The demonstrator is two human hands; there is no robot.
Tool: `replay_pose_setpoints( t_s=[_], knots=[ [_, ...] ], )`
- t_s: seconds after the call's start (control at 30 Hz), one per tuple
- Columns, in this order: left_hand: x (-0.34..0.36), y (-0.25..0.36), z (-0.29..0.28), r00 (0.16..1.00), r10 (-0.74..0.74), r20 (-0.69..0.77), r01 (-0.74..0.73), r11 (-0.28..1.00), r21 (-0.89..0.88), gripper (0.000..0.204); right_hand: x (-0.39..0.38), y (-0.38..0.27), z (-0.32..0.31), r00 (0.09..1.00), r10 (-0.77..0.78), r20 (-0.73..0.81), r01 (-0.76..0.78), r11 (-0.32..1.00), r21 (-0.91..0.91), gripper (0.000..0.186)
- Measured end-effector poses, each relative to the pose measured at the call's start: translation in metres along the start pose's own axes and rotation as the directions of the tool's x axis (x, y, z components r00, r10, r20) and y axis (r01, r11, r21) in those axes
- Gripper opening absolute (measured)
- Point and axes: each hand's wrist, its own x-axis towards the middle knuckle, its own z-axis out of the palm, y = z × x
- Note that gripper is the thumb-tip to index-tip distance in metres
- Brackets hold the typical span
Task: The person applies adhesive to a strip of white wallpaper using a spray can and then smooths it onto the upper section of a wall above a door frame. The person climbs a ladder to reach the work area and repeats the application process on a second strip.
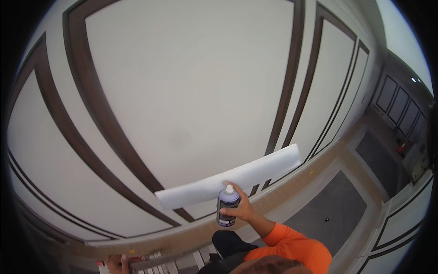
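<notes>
My right hand (241,208) is wrapped round a spray can (227,214) with a pale purple top and a white nozzle, held upright. Its index finger reaches up beside the nozzle. Just beyond the can, a long white strip (260,168) like a sheet or board slants across the lower wall panel; whether my fingers touch it I cannot tell. Low at the left, my left hand (117,264) is closed at the end of a brownish rail, next to something small and red (100,263). What its fingers grip is mostly hidden.
A pale wall (191,82) with dark brown frame mouldings (84,59) rises in front of me. Below me are light slats (157,267), like a ladder or platform. Grey floor covering (319,219) with tan borders lies to the right, with more framed panels (397,98) at the far right.
</notes>
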Motion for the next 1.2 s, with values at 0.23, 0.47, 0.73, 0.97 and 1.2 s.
replay_pose_setpoints(
  t_s=[0.23, 0.47, 0.73, 0.97, 1.2],
  knots=[
    [0.017, 0.075, 0.014, 0.986, -0.126, 0.11, 0.109, 0.983, 0.151, 0.028, -0.01, 0.047, -0.044, 0.981, 0.035, -0.188, -0.023, 0.997, 0.069, 0.103],
    [0.018, 0.083, 0.008, 0.972, -0.213, 0.094, 0.207, 0.976, 0.074, 0.029, -0.003, 0.087, -0.065, 0.979, -0.005, -0.205, 0.002, 1.0, -0.013, 0.111],
    [-0.002, 0.086, 0.02, 0.931, -0.365, 0.007, 0.365, 0.931, -0.018, 0.028, -0.004, 0.181, -0.084, 1.0, -0.003, -0.01, 0.003, 1.0, 0.01, 0.114],
    [0.005, 0.1, 0.02, 0.905, -0.422, -0.057, 0.426, 0.893, 0.148, 0.042, -0.005, 0.291, -0.094, 0.983, 0.004, 0.182, -0.047, 0.97, 0.237, 0.121],
    [-0.011, 0.095, 0.027, 0.923, -0.377, -0.079, 0.384, 0.887, 0.257, 0.056, 0.012, 0.302, -0.092, 0.921, 0.313, 0.231, -0.375, 0.871, 0.317, 0.101]
  ],
)
